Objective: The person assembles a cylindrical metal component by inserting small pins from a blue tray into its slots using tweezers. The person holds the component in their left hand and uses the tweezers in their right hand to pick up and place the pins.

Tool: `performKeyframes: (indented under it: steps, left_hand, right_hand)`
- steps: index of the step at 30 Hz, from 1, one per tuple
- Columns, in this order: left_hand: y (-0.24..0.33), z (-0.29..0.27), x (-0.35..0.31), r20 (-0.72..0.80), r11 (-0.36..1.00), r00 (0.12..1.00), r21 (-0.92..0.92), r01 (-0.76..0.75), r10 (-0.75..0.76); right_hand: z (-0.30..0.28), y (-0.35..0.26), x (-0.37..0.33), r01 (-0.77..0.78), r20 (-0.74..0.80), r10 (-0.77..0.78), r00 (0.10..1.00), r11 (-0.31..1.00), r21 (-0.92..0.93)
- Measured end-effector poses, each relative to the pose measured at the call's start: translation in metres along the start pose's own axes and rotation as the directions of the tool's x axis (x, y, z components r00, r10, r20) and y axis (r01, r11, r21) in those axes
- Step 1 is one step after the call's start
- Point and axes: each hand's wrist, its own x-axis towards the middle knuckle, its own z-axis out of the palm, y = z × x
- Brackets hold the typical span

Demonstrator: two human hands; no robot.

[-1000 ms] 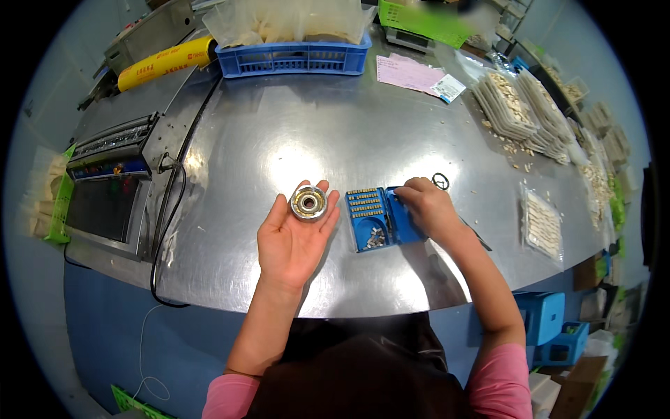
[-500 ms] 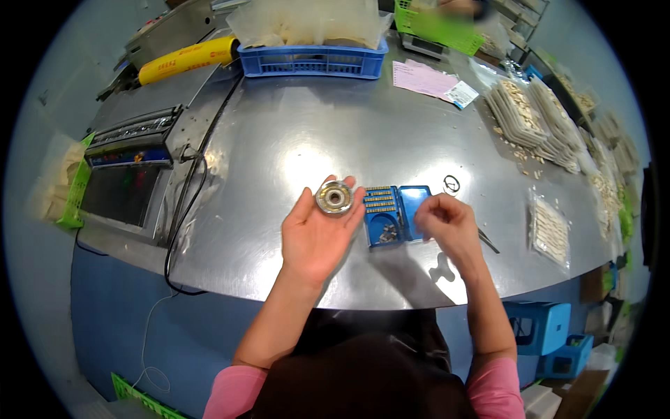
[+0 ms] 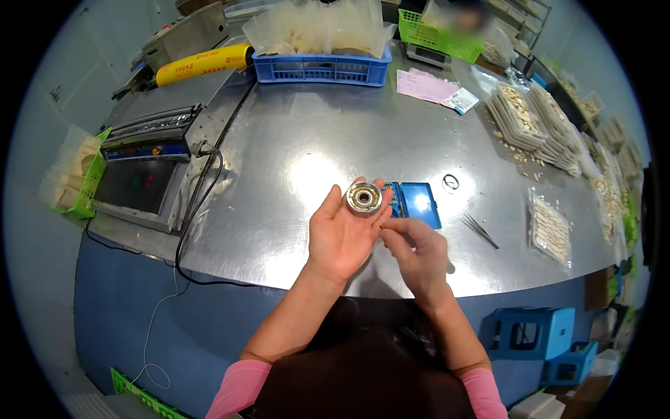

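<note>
A round, shiny metal disc (image 3: 363,198) with a brass-coloured inner ring and a hole at its centre lies on the fingers of my left hand (image 3: 336,241), which is turned palm up and holds it. My right hand (image 3: 419,255) has come in close beside those fingertips. Its thumb and forefinger are pinched together; whatever they hold is too small to make out. Behind both hands stands a small blue case (image 3: 420,201) with its lid raised. My hands cover most of its tray.
Tweezers (image 3: 480,231) and black rings (image 3: 451,183) lie right of the case. Further right are a sealed packet (image 3: 549,232) and stacked packs (image 3: 517,115). A blue crate (image 3: 322,70) stands at the back, a sealing machine (image 3: 143,171) on the left.
My right hand has moved left from the case's lid to my left fingertips. The left hand with the disc appears further right, now covering much of the case's tray.
</note>
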Motion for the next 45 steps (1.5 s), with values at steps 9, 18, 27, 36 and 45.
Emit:
performKeyframes:
  steps: [9, 18, 27, 36, 45]
  left_hand:
    - [-0.004, 0.000, -0.006, 0.057, 0.999, 0.998, 0.035, 0.007, -0.009]
    - [-0.004, -0.001, -0.005, 0.085, 0.998, 0.996, 0.061, 0.015, -0.020]
    - [-0.004, 0.002, -0.004, 0.053, 0.997, 0.998, 0.075, 0.011, -0.015]
    - [-0.003, 0.000, -0.004, 0.052, 0.995, 0.999, 0.101, -0.007, 0.002]
    - [-0.001, 0.007, -0.006, 0.062, 0.995, 0.998, 0.101, 0.015, -0.021]
  right_hand:
    - [0.008, -0.002, -0.001, 0.182, -0.096, -0.200, 0.975, 0.968, -0.171]
    - [0.016, 0.009, 0.005, 0.261, -0.134, -0.297, 0.945, 0.936, -0.236]
    - [0.019, 0.011, 0.008, 0.270, -0.139, -0.310, 0.941, 0.931, -0.247]
    - [0.020, 0.012, 0.009, 0.256, -0.120, -0.292, 0.949, 0.935, -0.247]
    - [0.014, 0.009, 0.012, 0.207, -0.157, -0.255, 0.954, 0.941, -0.270]
